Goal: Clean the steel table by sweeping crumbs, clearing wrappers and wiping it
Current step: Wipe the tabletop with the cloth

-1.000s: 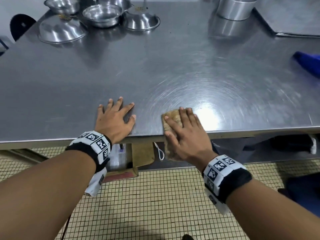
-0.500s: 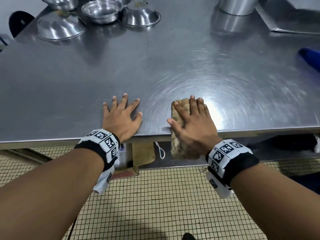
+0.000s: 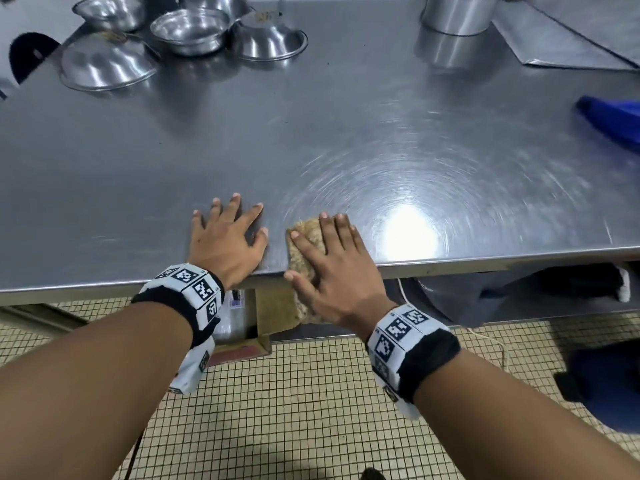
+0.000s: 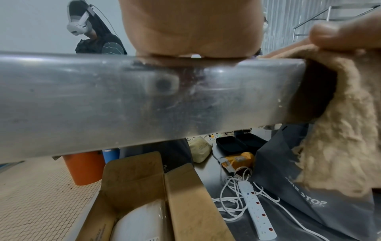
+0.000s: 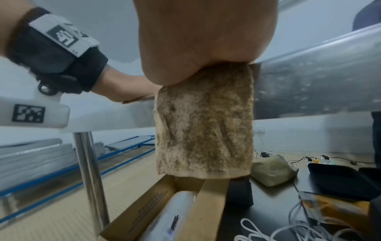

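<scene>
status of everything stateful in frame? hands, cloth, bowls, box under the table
left hand: open, flat on the steel table
right hand: open, fingers straight, pressing the cloth
cloth: draped over the table's near edge, part hanging down
steel bowls: one upright, two beside it upside down
cardboard box: flaps open, under the table

White lettering ending in "STOP" is seen on a dark grey bag [image 4: 309, 187] beneath the table, the letters before it possibly "ONE" but too blurred to confirm. Print on a cardboard box [image 5: 144, 216] and a roll's label [image 5: 175, 220] cannot be read.
</scene>
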Available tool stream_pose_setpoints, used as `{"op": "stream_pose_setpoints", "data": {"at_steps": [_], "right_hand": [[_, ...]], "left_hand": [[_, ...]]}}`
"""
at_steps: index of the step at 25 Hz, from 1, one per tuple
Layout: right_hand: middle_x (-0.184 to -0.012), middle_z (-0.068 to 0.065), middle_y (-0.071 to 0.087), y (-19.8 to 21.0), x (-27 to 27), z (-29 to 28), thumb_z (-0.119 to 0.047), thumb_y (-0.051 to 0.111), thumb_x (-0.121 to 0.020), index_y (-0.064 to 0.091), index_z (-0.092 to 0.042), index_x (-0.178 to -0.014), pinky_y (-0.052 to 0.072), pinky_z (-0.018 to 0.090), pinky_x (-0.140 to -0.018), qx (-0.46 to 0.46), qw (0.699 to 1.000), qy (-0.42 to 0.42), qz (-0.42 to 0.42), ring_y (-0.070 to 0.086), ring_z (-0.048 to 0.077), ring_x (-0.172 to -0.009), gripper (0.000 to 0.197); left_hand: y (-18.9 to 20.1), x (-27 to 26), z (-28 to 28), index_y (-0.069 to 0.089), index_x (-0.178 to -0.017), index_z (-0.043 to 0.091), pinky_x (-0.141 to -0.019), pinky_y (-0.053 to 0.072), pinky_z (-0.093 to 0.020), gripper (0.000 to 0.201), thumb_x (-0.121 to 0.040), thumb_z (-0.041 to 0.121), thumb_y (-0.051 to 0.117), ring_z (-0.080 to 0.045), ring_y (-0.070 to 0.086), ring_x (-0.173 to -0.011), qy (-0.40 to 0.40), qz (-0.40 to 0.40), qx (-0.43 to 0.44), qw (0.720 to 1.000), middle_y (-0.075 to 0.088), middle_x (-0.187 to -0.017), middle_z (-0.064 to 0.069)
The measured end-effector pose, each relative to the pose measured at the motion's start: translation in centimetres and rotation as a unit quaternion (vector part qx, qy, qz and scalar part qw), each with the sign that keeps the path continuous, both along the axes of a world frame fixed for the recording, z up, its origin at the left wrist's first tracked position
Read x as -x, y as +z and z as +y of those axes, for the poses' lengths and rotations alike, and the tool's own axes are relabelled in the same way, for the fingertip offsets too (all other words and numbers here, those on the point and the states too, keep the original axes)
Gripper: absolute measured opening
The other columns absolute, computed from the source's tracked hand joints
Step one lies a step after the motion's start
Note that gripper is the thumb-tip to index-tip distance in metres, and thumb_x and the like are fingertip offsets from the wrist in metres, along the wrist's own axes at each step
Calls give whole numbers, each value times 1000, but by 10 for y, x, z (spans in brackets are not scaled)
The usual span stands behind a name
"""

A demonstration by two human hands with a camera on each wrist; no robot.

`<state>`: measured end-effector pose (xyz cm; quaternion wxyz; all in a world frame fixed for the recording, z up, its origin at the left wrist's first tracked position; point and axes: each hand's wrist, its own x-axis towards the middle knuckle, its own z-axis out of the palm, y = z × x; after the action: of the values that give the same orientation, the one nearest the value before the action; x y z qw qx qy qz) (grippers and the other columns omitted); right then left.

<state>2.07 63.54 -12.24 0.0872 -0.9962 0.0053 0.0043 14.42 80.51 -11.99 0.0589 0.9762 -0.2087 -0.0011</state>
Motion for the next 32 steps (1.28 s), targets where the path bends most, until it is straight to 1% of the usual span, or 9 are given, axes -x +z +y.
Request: {"op": "stream_pose_setpoints", "data": {"at_steps": [4, 6, 11, 15, 18, 20, 24, 29, 32], "right_hand": [[-160, 17, -10, -6, 11, -30, -72, 51, -78, -5, -34, -152, -2, 47, -121, 70, 996, 52, 19, -12, 36, -147, 101], [-161, 17, -6, -4, 14, -48, -68, 58, -76, -3, -33, -152, -4, 44, -120, 74, 996, 45, 12, -9, 36, -148, 104], [-161, 12, -11, 4, 23, -96, -77, 48, -76, -8, -32, -152, -7, 41, -119, 63, 997, 15, 36, -16, 29, -147, 104], [-161, 8, -12, 9, 20, -123, -79, 45, -74, -3, -34, -154, -10, 36, -118, 21, 998, 18, 54, -17, 24, -147, 103], [-161, 4, -14, 12, 17, -134, -84, 32, -68, 0, -35, -154, -10, 35, -119, -14, 997, 9, 78, -19, 19, -147, 104], [-161, 2, -15, 14, 11, -138, -84, 25, -70, 2, -36, -154, -10, 36, -119, -49, 995, -22, 88, -20, 17, -146, 99], [-162, 7, -11, 18, -12, -132, -75, 26, -87, 8, -38, -153, -8, 40, -120, -68, 991, -87, 73, -16, 24, -148, 78], [-160, 16, -13, 19, -33, -102, -69, 21, -91, 5, -36, -153, -11, 42, -118, -44, 989, -127, 57, -17, 31, -147, 72], [-159, 18, -13, 18, -37, -84, -68, 19, -91, 5, -33, -154, -11, 44, -119, -28, 992, -117, 48, -18, 33, -146, 73]], "left_hand": [[6, 6, -7, 32, -150, 34, -120, 4, -52, 56, -96, 51, 34, -29, 11, -149, -10, 1, 6, 1000, 17, -162, -5], [9, 10, -19, 31, -150, 35, -121, 3, -51, 56, -96, 51, 34, -28, 9, -150, -24, 5, 16, 1000, 16, -163, -4], [10, 24, -57, 25, -152, 37, -121, 0, -49, 57, -97, 52, 32, -26, 5, -150, -68, 34, 23, 997, 10, -164, -2], [5, 24, -75, 24, -151, 39, -120, -2, -51, 57, -96, 55, 29, -27, 4, -150, -65, 37, 8, 997, 9, -164, -1], [3, 15, -71, 21, -152, 40, -120, -1, -51, 59, -96, 59, 25, -26, 3, -151, -64, 34, -3, 997, 8, -164, 1], [2, 9, -67, 19, -152, 41, -120, -1, -51, 61, -95, 62, 23, -26, 3, -151, -60, 33, -10, 998, 7, -164, 2], [-4, 5, -68, 17, -152, 42, -120, -1, -52, 62, -94, 63, 20, -26, 2, -151, -47, 26, -6, 999, 7, -164, 3], [-6, 3, -69, 14, -152, 43, -120, -3, -51, 61, -94, 63, 18, -25, 0, -151, -42, 22, -7, 999, 4, -164, 4], [-8, 4, -70, 14, -152, 43, -120, -3, -51, 62, -94, 62, 19, -24, 1, -151, -40, 14, -5, 999, 5, -164, 5]]}}
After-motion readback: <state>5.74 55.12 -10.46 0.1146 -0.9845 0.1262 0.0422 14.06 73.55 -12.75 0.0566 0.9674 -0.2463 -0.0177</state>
